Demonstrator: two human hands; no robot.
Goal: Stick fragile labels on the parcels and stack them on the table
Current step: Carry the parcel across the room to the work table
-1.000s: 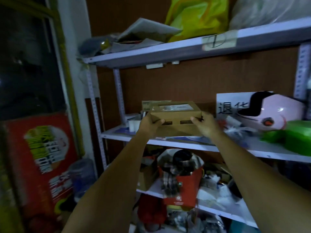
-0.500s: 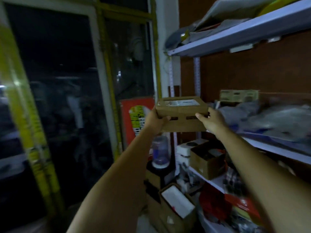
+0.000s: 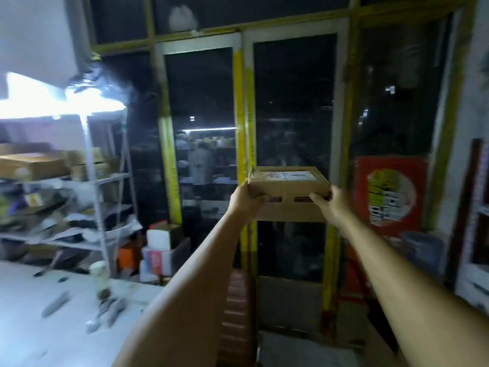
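Both your left grip (image 3: 247,201) and right grip (image 3: 326,205) clasp the parcel (image 3: 288,185) at its ends. You seem to be carrying it. Next, lower it flat onto the counter (image 3: 39,327) for its label.

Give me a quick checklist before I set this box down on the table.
1. Left hand grips the cardboard parcel at its left end: ok.
2. Right hand grips its right end: ok.
3. Parcel held level, shipping label facing up: ok.
4. Fragile label applied: cannot tell; only the white shipping label shows.
5. Parcel over the table: not ok; it is in front of the glass door, table lower left.
6. Bare landing spot: ok, beside blurred small items.
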